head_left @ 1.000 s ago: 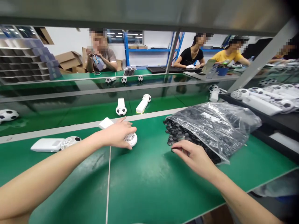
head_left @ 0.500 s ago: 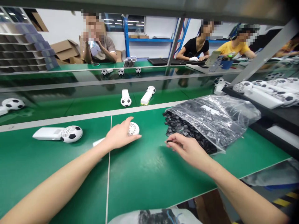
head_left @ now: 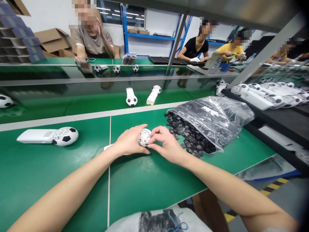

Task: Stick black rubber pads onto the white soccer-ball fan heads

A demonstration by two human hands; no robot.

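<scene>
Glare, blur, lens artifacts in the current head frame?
Head view: highlights streak the plastic bag; soft sheen on the green table; the stack at upper left looks smeared; right corners darken to black; the white latticed ball at the left hand reads fairly sharp.

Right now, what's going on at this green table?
A person's left hand holds a white ball-headed device over the green table, and the right hand has its fingers at the round end; anything between them is too small to tell. A similar device with black patches lies to the left. To the right, black pieces spill from a clear plastic bag.
</scene>
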